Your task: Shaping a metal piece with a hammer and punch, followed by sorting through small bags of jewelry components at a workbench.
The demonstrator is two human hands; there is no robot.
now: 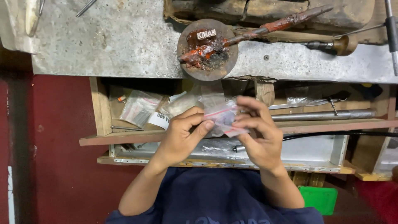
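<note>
Both of my hands hold a small clear plastic zip bag [224, 118] with a red seal strip, above an open wooden drawer [124, 139]. My left hand [182, 137] pinches the bag's left side between thumb and fingers. My right hand [259, 132] grips its right side, fingers curled over the top edge. What is inside the bag is too small to tell.
More clear plastic bags [141, 107] lie in the drawer, along with a metal rod [327, 114]. A lower metal tray [306, 155] sits beneath. On the grey bench top [107, 41] stands a round dish with red wax [207, 49] and a wax-coated stick [286, 23]. A green object [319, 198] is at lower right.
</note>
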